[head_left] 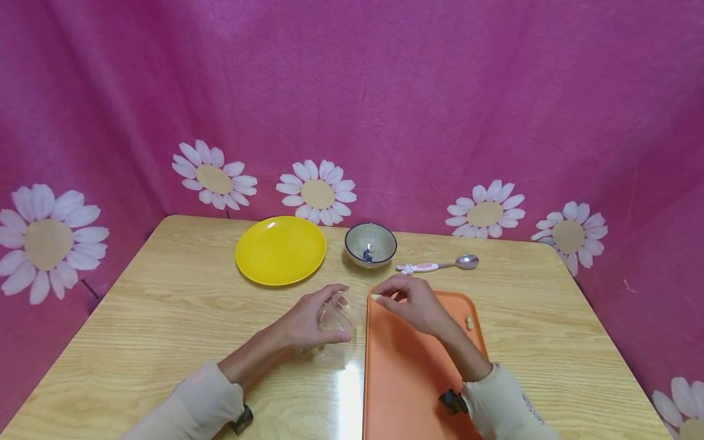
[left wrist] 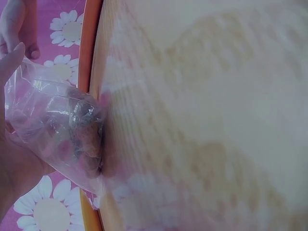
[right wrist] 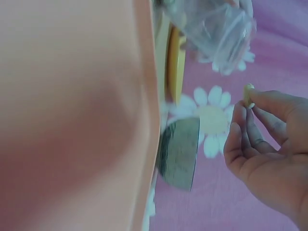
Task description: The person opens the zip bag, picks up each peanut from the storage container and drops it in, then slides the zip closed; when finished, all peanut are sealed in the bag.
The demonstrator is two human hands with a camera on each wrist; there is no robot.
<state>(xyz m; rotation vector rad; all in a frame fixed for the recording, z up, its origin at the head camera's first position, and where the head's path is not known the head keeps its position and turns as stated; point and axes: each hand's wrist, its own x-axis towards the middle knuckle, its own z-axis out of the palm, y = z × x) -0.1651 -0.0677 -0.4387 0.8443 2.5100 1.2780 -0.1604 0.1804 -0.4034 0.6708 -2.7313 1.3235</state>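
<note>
My left hand (head_left: 308, 321) grips a clear plastic bag (head_left: 337, 315) between thumb and fingers, left of the orange tray (head_left: 404, 385). In the left wrist view, brownish contents (left wrist: 87, 137) show through the bag's lower part, close to the tabletop. Over the tray's far left corner, my right hand (head_left: 416, 305) pinches a small pale-yellow piece (right wrist: 248, 95) between thumb and fingertips. The right wrist view shows it apart from the bag's mouth. A peanut-shaped piece (head_left: 469, 322) lies on the tray by its right edge.
Behind my left hand is a yellow plate (head_left: 280, 250). A patterned bowl (head_left: 371, 244) stands beyond the tray, with a bunny-handled spoon (head_left: 426, 267) to its right. A pink flowered curtain (head_left: 363, 110) hangs along the back and sides of the wooden table (head_left: 528, 324).
</note>
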